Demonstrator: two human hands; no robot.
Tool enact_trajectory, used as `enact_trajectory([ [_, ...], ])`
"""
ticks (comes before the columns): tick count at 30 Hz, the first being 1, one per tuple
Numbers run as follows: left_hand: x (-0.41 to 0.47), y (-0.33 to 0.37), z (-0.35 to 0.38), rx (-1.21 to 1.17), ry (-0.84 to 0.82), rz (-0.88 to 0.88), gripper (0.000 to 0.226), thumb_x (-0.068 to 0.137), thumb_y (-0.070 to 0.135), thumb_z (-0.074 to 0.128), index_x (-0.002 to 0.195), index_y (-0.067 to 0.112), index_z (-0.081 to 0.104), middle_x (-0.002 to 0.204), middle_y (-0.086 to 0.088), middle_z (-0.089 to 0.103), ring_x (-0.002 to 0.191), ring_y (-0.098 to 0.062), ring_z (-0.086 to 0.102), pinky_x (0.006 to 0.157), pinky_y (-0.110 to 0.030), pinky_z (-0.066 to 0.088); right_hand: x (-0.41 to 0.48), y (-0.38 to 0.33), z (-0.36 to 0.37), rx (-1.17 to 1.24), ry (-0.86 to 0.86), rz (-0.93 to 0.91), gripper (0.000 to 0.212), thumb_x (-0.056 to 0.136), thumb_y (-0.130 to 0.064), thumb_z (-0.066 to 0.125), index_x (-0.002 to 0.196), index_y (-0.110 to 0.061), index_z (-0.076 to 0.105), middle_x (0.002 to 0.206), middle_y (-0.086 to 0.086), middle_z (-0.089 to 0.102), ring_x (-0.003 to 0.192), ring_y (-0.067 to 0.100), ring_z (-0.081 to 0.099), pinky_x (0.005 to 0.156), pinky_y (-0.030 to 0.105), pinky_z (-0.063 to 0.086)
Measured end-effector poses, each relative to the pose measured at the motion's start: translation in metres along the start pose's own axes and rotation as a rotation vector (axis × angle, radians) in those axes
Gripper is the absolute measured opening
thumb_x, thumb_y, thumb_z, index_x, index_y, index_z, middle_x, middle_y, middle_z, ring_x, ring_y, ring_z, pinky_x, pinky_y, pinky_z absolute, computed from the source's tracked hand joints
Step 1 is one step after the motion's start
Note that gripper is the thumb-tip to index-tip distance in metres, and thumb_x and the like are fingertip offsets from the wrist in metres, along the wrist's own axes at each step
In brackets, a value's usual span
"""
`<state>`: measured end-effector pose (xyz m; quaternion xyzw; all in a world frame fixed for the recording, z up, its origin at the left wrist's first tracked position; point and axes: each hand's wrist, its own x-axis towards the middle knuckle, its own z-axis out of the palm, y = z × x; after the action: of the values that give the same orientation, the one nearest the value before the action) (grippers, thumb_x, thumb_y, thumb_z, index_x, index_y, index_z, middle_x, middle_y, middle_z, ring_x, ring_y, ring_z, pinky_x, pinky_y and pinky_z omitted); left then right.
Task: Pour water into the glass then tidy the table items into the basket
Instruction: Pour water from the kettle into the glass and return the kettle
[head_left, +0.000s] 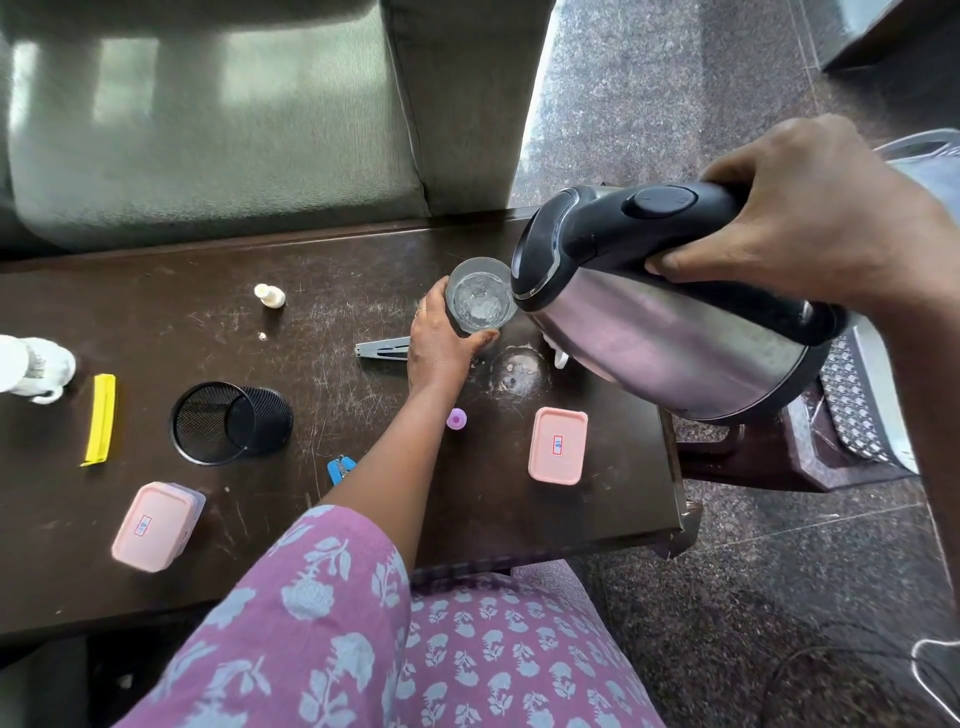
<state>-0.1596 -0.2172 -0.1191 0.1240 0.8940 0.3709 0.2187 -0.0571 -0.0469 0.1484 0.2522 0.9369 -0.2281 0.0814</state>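
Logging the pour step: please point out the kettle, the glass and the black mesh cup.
kettle (665, 338), head view, on its steel body.
glass (478, 304), head view, on its inner base.
mesh cup (270, 415), head view, on its outer wall.

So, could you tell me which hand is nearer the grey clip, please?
Left. The left hand, gripping the glass, is right beside the grey clip; the right hand holds the kettle, raised, far to its right.

Head view, steeply down over table (156, 561)

grey sofa (208, 145) behind the dark scratched table (130, 291); speckled floor (675, 104) to the right.
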Motion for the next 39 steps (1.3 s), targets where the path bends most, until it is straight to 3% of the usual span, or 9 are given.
enact_trajectory([
  [10,0.001,-0.001,0.001,0.006,0.003,0.000,0.084,0.065,0.030,0.081,0.135,0.021,0.035,0.137,-0.006,0.047,0.126,-0.023,0.044,0.104,-0.035,0.037,-0.001,-0.002,-0.003,-0.014,-0.007,-0.002,0.021,0.056,-0.039,0.068,0.056,-0.020,0.058,0.051,-0.003,0.055,0.049,0.011,0.051,0.037,0.020,0.035],
  [13,0.001,-0.002,0.001,-0.007,0.008,0.010,0.084,0.064,0.029,0.081,0.134,0.020,0.036,0.136,-0.005,0.048,0.125,-0.022,0.045,0.103,-0.033,0.036,-0.001,-0.002,-0.003,-0.018,0.000,0.006,0.024,0.056,-0.039,0.068,0.063,-0.017,0.064,0.052,0.000,0.055,0.050,0.013,0.052,0.040,0.026,0.032],
  [20,0.001,-0.002,0.001,-0.004,0.016,0.025,0.084,0.064,0.030,0.081,0.134,0.019,0.036,0.136,-0.005,0.048,0.126,-0.022,0.044,0.104,-0.033,0.036,0.001,0.000,-0.003,-0.009,0.007,0.001,0.030,0.054,-0.041,0.065,0.069,-0.016,0.068,0.054,0.001,0.057,0.052,0.013,0.053,0.042,0.025,0.034],
  [24,0.001,-0.003,0.002,-0.002,0.008,0.016,0.084,0.064,0.030,0.081,0.134,0.020,0.035,0.137,-0.005,0.047,0.126,-0.022,0.043,0.104,-0.034,0.036,0.001,0.001,0.000,0.000,0.001,0.000,0.020,0.056,-0.038,0.066,0.065,-0.021,0.063,0.054,0.000,0.056,0.051,0.008,0.051,0.038,0.012,0.039],
  [28,0.002,-0.003,0.002,0.008,0.011,0.014,0.084,0.064,0.030,0.081,0.134,0.020,0.035,0.138,-0.005,0.047,0.127,-0.022,0.043,0.104,-0.034,0.036,0.003,0.003,0.004,-0.006,-0.001,-0.006,0.028,0.056,-0.038,0.065,0.070,-0.014,0.068,0.058,0.005,0.061,0.054,0.011,0.054,0.044,0.023,0.039],
  [33,0.001,-0.002,0.002,0.006,0.012,0.009,0.084,0.065,0.029,0.081,0.134,0.020,0.035,0.138,-0.005,0.047,0.127,-0.022,0.043,0.105,-0.034,0.035,0.002,0.004,0.007,-0.020,0.005,-0.041,0.028,0.058,-0.038,0.066,0.070,-0.013,0.069,0.052,0.001,0.058,0.051,0.007,0.051,0.040,0.014,0.038],
  [36,0.001,-0.001,0.001,0.008,0.011,0.004,0.084,0.065,0.029,0.081,0.135,0.020,0.035,0.138,-0.005,0.046,0.127,-0.022,0.043,0.105,-0.035,0.035,0.002,0.007,0.008,-0.011,0.014,-0.044,0.028,0.059,-0.038,0.067,0.072,-0.012,0.070,0.056,0.006,0.061,0.053,0.011,0.053,0.044,0.022,0.038],
  [39,0.001,0.001,0.001,0.007,0.007,-0.002,0.084,0.065,0.029,0.081,0.135,0.020,0.035,0.138,-0.005,0.046,0.127,-0.021,0.043,0.105,-0.034,0.035,0.002,0.011,0.010,-0.008,0.030,-0.052,0.031,0.058,-0.039,0.066,0.071,-0.011,0.070,0.056,0.007,0.061,0.052,0.013,0.053,0.042,0.021,0.037],
])
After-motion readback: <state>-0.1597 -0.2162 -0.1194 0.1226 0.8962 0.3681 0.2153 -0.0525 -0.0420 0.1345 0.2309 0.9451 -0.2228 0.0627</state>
